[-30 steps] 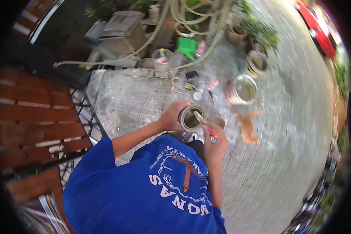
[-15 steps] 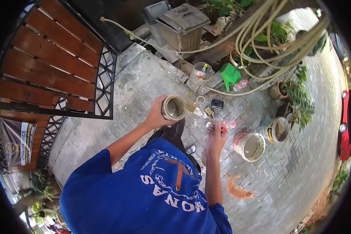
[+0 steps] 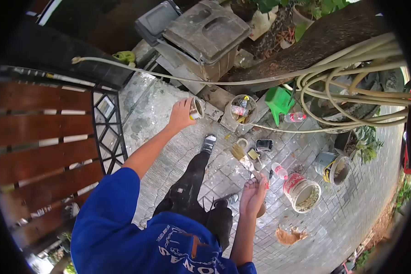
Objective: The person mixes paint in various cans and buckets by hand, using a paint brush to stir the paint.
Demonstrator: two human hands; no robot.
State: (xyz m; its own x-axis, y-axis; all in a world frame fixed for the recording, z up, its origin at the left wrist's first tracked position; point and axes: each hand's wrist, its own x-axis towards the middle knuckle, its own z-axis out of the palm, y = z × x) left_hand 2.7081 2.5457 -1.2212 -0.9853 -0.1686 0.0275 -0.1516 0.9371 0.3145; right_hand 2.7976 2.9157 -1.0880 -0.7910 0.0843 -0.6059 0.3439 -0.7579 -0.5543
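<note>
My left hand [image 3: 181, 113] is wrapped round a small open can [image 3: 196, 109], held out ahead of my left side. The can is tipped on its side, its mouth turned to the right, and my fingers cover most of its wall. In my right hand [image 3: 253, 194] is a paintbrush [image 3: 246, 163], gripped by the handle, with pale bristles pointing away from me. Below the brush, on the pavers, lie a small yellowish block [image 3: 253, 154], a black tray [image 3: 264, 145] and a round lid or ring [image 3: 242, 143]. A clear plastic bottle [image 3: 279, 171] lies near my right hand.
Two used buckets, one white and red [image 3: 301, 192] and one grey [image 3: 329, 165], stand at right. An orange cat [image 3: 290, 235] lies nearby. Ahead are a clear tub [image 3: 240, 109], a green watering can [image 3: 278, 101], a hose [image 3: 169, 78] and a bin [image 3: 210, 32]. A wooden gate [image 3: 45, 132] stands left.
My left hand has moved forward and tipped the can further sideways. My right hand has turned so that the brush shows more clearly. The view has shifted, bringing my legs and feet into sight.
</note>
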